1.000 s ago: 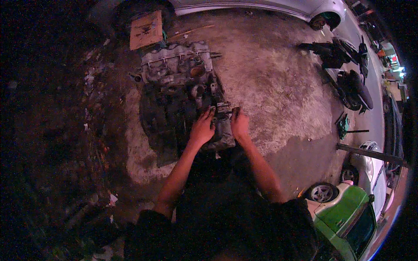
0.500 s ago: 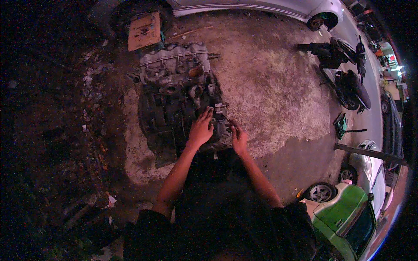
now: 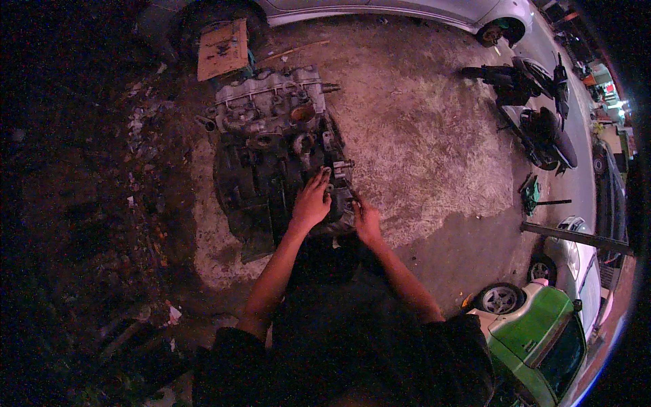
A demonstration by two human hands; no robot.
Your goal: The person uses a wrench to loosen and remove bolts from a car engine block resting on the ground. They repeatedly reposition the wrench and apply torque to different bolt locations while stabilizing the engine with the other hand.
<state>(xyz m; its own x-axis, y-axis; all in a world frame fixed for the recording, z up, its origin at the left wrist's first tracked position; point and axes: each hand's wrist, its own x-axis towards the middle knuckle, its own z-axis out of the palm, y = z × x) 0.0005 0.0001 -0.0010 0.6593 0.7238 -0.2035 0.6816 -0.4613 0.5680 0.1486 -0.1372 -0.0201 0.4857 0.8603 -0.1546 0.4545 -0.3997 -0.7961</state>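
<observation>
Head view: the engine (image 3: 271, 146) sits on the ground (image 3: 420, 122), your left hand (image 3: 312, 203) outstretched over its near end. Your right hand (image 3: 367, 221) curls at the engine's right edge, whether pinching anything I cannot tell; dim light could cause a knuckle-scraping slip.

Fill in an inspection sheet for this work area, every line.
Surface: ground patchy, pale in places and dark in others.
Job's things: engine, pale grey far part, darker near part.
Clutter: brown cardboard beyond the engine; scattered litter to the left.
Hands: left hand flat on the engine; right hand at its near right, fingers bent, grip too dim to tell.
Cables: nothing seen.
Surroundings: silver car ahead; motorbike and green car on the right.
</observation>
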